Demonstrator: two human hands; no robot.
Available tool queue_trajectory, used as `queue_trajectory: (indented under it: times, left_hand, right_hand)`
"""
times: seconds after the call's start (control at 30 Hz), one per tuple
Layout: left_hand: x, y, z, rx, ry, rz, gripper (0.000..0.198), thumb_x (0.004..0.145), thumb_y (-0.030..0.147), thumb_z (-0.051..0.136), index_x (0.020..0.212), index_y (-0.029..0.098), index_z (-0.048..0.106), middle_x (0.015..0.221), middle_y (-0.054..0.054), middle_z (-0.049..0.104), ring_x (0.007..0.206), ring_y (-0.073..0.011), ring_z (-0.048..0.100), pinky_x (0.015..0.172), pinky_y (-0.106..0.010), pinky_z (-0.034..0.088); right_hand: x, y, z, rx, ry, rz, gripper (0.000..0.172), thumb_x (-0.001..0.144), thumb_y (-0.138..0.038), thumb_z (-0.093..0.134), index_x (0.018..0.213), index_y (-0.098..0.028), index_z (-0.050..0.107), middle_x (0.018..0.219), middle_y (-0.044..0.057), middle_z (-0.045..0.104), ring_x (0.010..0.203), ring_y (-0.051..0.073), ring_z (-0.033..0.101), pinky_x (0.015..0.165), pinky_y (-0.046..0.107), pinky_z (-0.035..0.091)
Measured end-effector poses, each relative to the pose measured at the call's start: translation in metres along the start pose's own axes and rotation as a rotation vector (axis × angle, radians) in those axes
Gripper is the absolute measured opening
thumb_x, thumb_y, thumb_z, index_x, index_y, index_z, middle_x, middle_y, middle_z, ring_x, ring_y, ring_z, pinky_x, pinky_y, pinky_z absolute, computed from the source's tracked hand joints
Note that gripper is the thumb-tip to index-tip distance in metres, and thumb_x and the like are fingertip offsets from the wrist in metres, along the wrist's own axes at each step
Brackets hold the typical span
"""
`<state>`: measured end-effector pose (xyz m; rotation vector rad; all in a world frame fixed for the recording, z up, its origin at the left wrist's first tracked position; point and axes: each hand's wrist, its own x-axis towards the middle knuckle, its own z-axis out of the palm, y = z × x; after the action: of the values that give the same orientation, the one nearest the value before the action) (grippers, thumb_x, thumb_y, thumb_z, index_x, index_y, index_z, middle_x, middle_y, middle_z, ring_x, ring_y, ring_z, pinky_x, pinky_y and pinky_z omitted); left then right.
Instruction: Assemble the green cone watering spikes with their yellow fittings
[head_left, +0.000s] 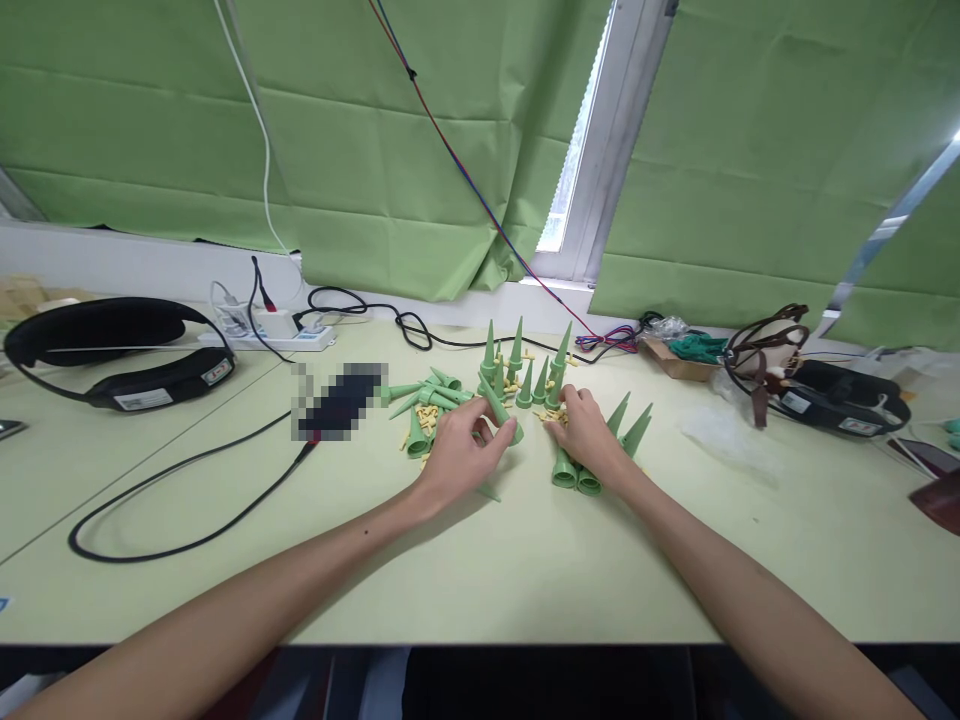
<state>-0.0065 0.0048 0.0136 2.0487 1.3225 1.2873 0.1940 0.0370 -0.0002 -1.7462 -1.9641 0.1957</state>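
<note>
My left hand is closed on a green cone, which tilts with its tip up and to the left. Over the right-hand part of the pile, my right hand has its thumb and fingers bent together near small yellow pieces; what lies between the fingertips is hidden. Several green cones stand upright behind the hands. To the left, more cones lie in a heap with yellow pieces among them. Two cones on their sides show open round ends below my right hand.
A black phone-like device, partly pixelated, lies left with a black cable. Black headgear and a white power strip are at the left back. At the right are a cardboard box, clear plastic and another black headset.
</note>
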Motion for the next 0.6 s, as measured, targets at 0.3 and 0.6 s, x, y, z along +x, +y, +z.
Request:
queue_trajectory:
  times: [0.3,0.6]
  left_hand:
    - [-0.0003,0.0006,-0.0008,0.004,-0.013,-0.01,0.032,0.085,0.041,0.059,0.067,0.019,0.045,0.059,0.003,0.052,0.054,-0.0122,0.054,0.051,-0.025,0.04]
    - [0.0002,-0.0013,0.0011,0.0,-0.008,0.008,0.028,0.085,0.039,0.059,0.069,0.019,0.048,0.061,0.003,0.053,0.055,-0.012,0.055,0.053,-0.025,0.042]
  right_hand:
    - [0.0023,0.0018,0.0035,-0.035,0.008,-0.038,0.019,0.083,-0.017,0.058,0.099,-0.019,0.047,0.099,0.01,0.053,0.09,0.025,0.055,0.076,0.032,0.044]
    - [0.0022,-0.0019,0.0039,-0.004,-0.016,-0.135,0.017,0.081,-0.011,0.058,0.091,-0.019,0.048,0.095,0.007,0.054,0.084,0.021,0.053,0.074,0.03,0.042]
